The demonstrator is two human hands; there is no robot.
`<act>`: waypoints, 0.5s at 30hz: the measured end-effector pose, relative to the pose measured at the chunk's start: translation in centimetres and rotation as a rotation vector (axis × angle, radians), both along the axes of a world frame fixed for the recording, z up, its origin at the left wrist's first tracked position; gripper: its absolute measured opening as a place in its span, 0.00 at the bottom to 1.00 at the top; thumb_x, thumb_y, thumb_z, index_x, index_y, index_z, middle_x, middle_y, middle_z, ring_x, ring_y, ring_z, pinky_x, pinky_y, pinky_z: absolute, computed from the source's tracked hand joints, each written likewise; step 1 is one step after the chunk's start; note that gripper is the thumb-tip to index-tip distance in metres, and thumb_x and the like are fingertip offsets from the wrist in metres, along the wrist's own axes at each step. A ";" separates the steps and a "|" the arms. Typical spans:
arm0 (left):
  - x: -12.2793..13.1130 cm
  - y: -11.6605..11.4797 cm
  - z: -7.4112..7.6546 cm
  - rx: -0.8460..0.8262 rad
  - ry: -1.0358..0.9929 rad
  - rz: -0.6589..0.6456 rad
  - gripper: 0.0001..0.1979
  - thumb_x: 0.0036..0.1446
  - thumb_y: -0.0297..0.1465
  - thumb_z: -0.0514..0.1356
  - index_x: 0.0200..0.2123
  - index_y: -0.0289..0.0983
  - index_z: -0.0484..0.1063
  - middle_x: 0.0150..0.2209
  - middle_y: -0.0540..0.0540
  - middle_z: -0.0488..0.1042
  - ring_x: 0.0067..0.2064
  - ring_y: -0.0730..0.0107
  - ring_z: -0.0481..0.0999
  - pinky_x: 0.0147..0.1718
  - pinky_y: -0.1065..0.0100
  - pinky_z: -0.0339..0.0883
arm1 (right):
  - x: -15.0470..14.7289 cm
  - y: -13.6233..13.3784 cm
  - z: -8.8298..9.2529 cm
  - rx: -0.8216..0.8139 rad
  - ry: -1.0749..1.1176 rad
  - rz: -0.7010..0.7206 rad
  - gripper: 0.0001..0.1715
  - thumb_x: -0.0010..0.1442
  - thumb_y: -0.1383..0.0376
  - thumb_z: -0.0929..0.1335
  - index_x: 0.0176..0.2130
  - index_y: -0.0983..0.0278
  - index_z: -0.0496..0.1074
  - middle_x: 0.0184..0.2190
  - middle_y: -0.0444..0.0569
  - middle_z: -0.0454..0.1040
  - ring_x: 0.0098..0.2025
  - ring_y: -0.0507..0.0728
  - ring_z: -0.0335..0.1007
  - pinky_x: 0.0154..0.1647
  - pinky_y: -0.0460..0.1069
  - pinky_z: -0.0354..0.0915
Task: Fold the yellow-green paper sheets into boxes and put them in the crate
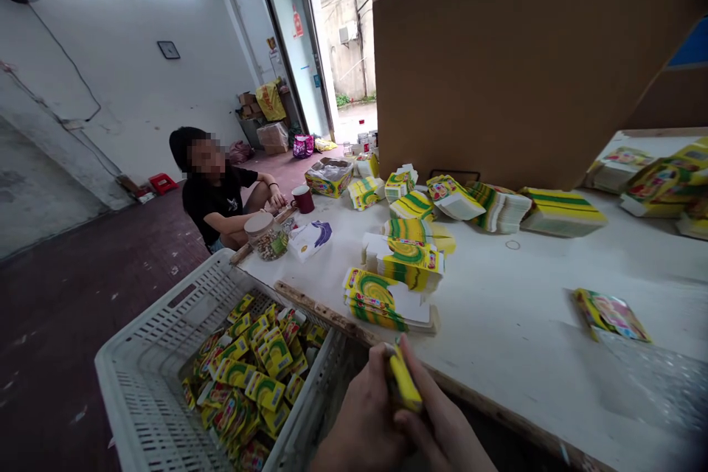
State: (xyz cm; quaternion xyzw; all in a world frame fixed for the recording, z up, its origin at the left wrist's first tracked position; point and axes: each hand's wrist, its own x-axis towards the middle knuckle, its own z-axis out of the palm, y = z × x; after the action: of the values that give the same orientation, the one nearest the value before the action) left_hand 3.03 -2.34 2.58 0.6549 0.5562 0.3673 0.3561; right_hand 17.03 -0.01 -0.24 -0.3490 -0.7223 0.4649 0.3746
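Note:
Between my two hands, just off the table's front edge, is a small yellow and green carton (406, 383). My left hand (368, 409) closes round its left side. On the right, my right hand (436, 413) grips it with the thumb and fingers; motion blurs the carton a little. Beyond my hands lies a stack of flat yellow-green cartons (381, 299) on the white table (498, 310). Another stack of flat cartons (412, 262) sits right behind it. To the left, a white plastic basket (133, 391) holds many small yellow cartons (243, 376).
A person (221, 184) sits at the table's far left. Near them stand a lidded jar (268, 236), a tissue pack (310, 240) and a dark red mug (302, 199). More carton stacks (561, 212) line the back before a cardboard sheet (498, 74). Bubble wrap (658, 380) lies at right.

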 end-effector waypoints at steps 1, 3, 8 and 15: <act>0.1 0.0 -0.2 0.038 0.001 0.026 0.23 0.48 0.27 0.62 0.49 0.37 0.63 0.43 0.39 0.71 0.42 0.56 0.72 0.41 0.62 0.65 | 0.0 -0.1 -0.4 0.046 -0.025 0.002 0.32 0.64 0.61 0.60 0.65 0.60 0.53 0.65 0.52 0.55 0.65 0.61 0.53 0.62 0.55 0.56; 0.0 0.0 -0.5 0.109 -0.011 0.098 0.22 0.51 0.28 0.61 0.50 0.36 0.64 0.48 0.35 0.68 0.48 0.53 0.69 0.48 0.60 0.62 | 0.0 -0.2 -1.0 0.116 -0.065 -0.020 0.29 0.64 0.65 0.57 0.64 0.59 0.57 0.65 0.50 0.55 0.66 0.60 0.52 0.62 0.54 0.57; -1.1 -0.2 0.6 -0.018 0.010 0.142 0.26 0.43 0.29 0.67 0.47 0.37 0.64 0.44 0.41 0.70 0.45 0.56 0.70 0.44 0.61 0.64 | 0.7 0.5 -1.7 0.187 -0.135 -0.152 0.28 0.64 0.67 0.57 0.63 0.62 0.59 0.65 0.54 0.56 0.64 0.61 0.56 0.61 0.55 0.59; -2.7 0.3 3.1 -0.073 0.111 0.117 0.22 0.40 0.31 0.68 0.41 0.37 0.70 0.39 0.45 0.73 0.40 0.61 0.72 0.40 0.66 0.64 | 2.3 1.7 0.0 0.200 -0.236 0.022 0.20 0.63 0.63 0.62 0.53 0.59 0.72 0.62 0.58 0.61 0.58 0.63 0.65 0.55 0.54 0.66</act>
State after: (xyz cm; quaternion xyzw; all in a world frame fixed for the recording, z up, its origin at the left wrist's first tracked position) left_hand 0.32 -2.05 5.65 0.6273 0.6254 0.3300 0.3263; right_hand 19.29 1.67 -0.28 -0.3544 -0.8077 0.3505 0.3148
